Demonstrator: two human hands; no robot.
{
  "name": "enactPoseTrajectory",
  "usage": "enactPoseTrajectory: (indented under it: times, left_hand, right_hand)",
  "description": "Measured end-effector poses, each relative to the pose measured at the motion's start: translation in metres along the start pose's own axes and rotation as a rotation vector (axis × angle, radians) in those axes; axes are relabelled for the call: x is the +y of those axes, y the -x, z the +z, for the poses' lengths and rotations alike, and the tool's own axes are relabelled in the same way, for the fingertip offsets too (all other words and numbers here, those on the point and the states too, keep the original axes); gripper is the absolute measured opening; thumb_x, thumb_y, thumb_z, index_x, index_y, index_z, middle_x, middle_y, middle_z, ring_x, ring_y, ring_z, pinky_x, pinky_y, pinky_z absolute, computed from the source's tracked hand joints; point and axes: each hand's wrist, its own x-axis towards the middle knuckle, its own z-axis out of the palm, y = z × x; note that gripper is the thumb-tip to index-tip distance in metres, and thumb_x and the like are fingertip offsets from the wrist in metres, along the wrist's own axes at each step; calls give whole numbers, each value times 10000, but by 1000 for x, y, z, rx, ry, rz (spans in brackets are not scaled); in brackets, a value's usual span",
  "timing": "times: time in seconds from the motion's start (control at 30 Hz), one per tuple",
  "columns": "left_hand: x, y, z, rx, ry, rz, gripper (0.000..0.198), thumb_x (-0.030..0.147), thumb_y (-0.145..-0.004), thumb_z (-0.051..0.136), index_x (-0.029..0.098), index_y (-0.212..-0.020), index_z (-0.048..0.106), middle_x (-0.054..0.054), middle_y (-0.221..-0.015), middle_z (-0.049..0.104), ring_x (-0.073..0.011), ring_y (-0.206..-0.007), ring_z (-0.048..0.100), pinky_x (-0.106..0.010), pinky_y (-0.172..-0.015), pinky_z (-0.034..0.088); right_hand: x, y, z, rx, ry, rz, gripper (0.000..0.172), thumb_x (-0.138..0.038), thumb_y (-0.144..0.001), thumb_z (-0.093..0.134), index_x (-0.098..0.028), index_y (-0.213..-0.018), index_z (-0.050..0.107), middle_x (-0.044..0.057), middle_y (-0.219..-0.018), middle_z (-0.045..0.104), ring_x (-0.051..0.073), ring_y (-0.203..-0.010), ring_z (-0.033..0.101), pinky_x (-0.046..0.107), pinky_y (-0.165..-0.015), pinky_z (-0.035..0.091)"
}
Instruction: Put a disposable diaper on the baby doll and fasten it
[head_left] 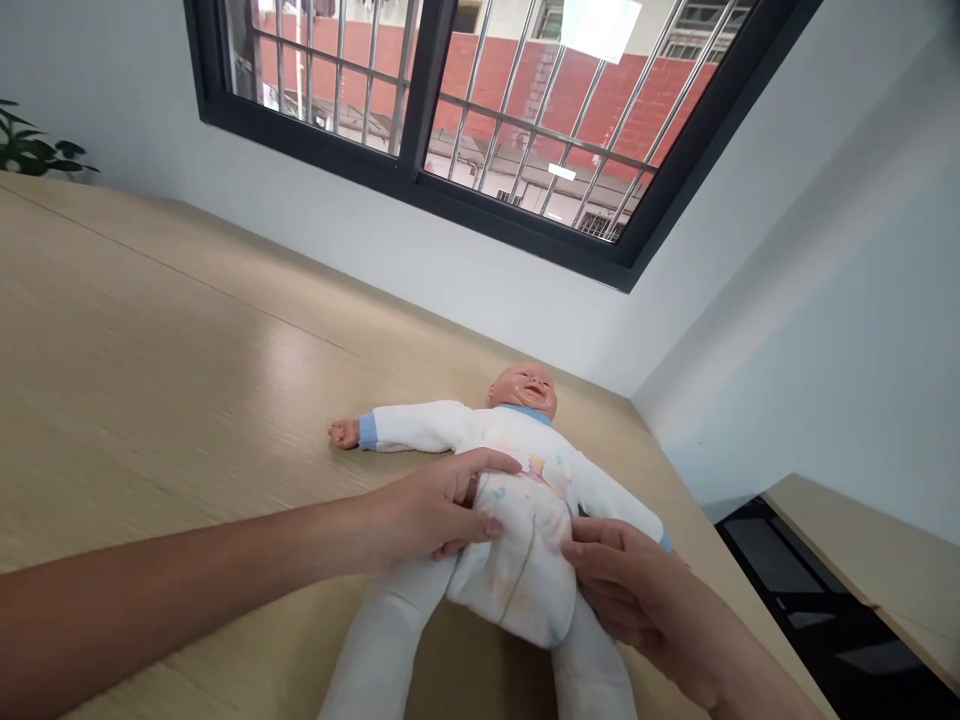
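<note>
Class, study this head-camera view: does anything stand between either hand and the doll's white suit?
Nothing visible does. The left hand and the right hand both lie directly against the doll's white suit, with nothing between them and the cloth.

Upper limbs of the wearer, head-camera view. Left forearm [142, 610] and left hand [427, 510]: bare skin, smooth, slender, unsleeved to the frame edge. Right hand [630, 590] and right forearm [750, 680]: likewise bare, with long, tapered fingers [600, 570]. Fingernail [493, 528] of the left thumb: short, trimmed, rounded, natural finish.
</note>
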Motion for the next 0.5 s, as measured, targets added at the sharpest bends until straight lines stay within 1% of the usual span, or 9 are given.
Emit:
enactPoseTrajectory:
  times: [0.07, 0.17, 0.23, 0.3, 0.37, 0.43, 0.5]
  left_hand:
    - [1, 1, -2, -16, -11, 4, 576, 330, -821, 680, 335, -1353, 460, 67, -687, 449, -64, -489, 390, -167, -444, 296]
    - [13, 7, -4, -46, -166, 2, 536, 308, -860, 617, 288, -1370, 452, 66, -647, 442, -80, -481, 401, -167, -433, 297]
    - [24, 12, -6, -60, -287, -8, 548, 277, -871, 584, 253, -1400, 443, 67, -624, 422, -80, -472, 394, -159, -426, 283]
    - [32, 16, -7, -66, -353, -30, 571, 253, -867, 581, 232, -1420, 442, 69, -611, 411, -77, -459, 388, -156, -421, 268]
    - [36, 18, -8, -64, -340, -52, 575, 249, -863, 595, 215, -1418, 447, 69, -612, 419, -79, -456, 405, -158, -429, 283]
    - [35, 19, -9, -45, -265, -57, 544, 280, -874, 608, 201, -1391, 455, 65, -622, 448, -90, -481, 449, -167, -459, 332]
    - [30, 17, -8, 36, -179, -63, 486, 356, -899, 605, 185, -1336, 479, 57, -608, 491, -101, -507, 472, -179, -492, 367]
  right_hand:
    - [1, -6, -2, -39, -5, 10, 478, -494, -690, 825, -177, -740, 471, -117, -493, 191, 29, -434, 70, 198, -405, 39]
    - [10, -13, -11, -61, -21, 4, 476, -478, -654, 854, -163, -771, 516, -124, -480, 211, 20, -417, 75, 195, -395, 36]
    - [17, -14, -17, -39, -17, -14, 500, -510, -659, 853, -162, -746, 505, -124, -477, 202, 19, -419, 77, 196, -395, 35]
    - [22, -13, -21, 3, -2, -36, 535, -558, -686, 830, -168, -696, 463, -120, -477, 190, 21, -426, 80, 196, -397, 44]
    - [27, -12, -23, 55, -6, -74, 561, -594, -709, 804, -174, -669, 433, -115, -478, 183, 24, -430, 85, 196, -398, 60]
    - [31, -13, -25, 96, -25, -129, 570, -620, -713, 787, -173, -660, 437, -110, -487, 183, 28, -437, 97, 194, -404, 81]
    - [34, -17, -25, 140, -33, -156, 585, -663, -719, 751, -171, -642, 444, -103, -481, 200, 31, -430, 121, 201, -410, 91]
